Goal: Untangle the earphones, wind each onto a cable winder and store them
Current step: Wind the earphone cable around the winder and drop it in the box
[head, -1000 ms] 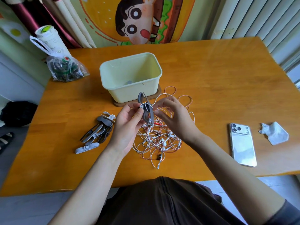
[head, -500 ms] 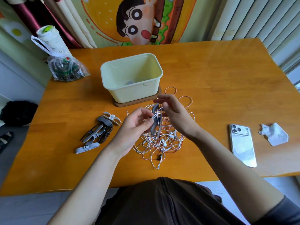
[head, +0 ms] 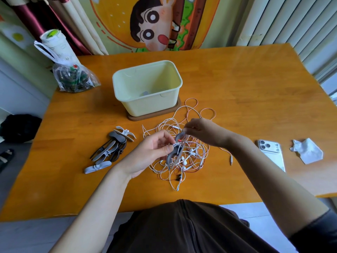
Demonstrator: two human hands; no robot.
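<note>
A tangle of white and pink earphones (head: 193,157) lies on the orange table in front of me. My left hand (head: 149,154) pinches a grey cable winder (head: 174,152) just above the tangle, with white cable wound at its middle. My right hand (head: 202,131) pinches a cable at the winder's upper tip. A pale green storage box (head: 133,105) stands open behind the tangle on a brown base. Spare grey and white winders (head: 111,148) lie in a heap to the left.
A white phone (head: 273,154) and a crumpled tissue (head: 308,150) lie at the right. A clear plastic bag (head: 73,79) with dark contents and a rolled white bag sit at the back left corner. A loose jack plug (head: 231,161) lies right of the tangle.
Both hands have dropped lower with the winder, which now tilts and hangs just over the tangle. My right hand has moved to the winder's upper tip.
</note>
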